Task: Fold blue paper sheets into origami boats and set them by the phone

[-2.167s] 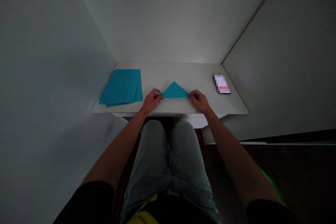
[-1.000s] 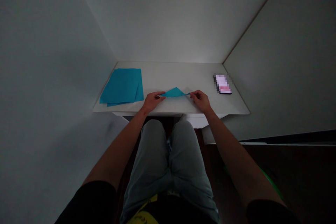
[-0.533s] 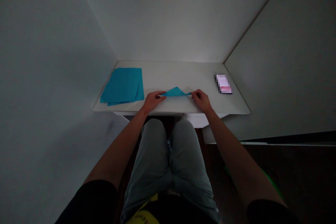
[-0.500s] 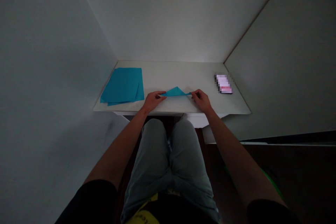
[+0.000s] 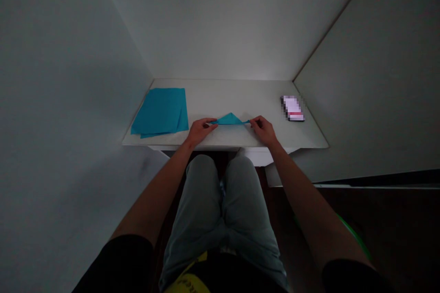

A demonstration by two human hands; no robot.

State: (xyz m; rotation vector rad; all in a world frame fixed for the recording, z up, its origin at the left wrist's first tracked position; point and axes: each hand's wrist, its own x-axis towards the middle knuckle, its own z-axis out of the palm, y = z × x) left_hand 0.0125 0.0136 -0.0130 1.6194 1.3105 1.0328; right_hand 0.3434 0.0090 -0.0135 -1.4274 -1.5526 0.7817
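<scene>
A folded sheet of blue paper (image 5: 230, 119) stretches between my hands near the front of the white desk. It has a triangular peak in the middle and narrow strips running out to both sides. My left hand (image 5: 201, 131) pinches its left end between thumb and fingers. At the opposite end, my right hand (image 5: 263, 130) is closed on the thin right tip. The fingers partly hide both ends of the paper.
To the left on the desk (image 5: 233, 96) lies a stack of blue paper sheets (image 5: 160, 111). A phone (image 5: 293, 109) with a blurred-out screen rests at the right. Walls border the desk at the back and left, a panel at the right. My knees are below the front edge.
Both hands keep hold of the folded paper in nearly the same place. Its front edge by the left hand looks slightly more closed; the view has shifted a little.
</scene>
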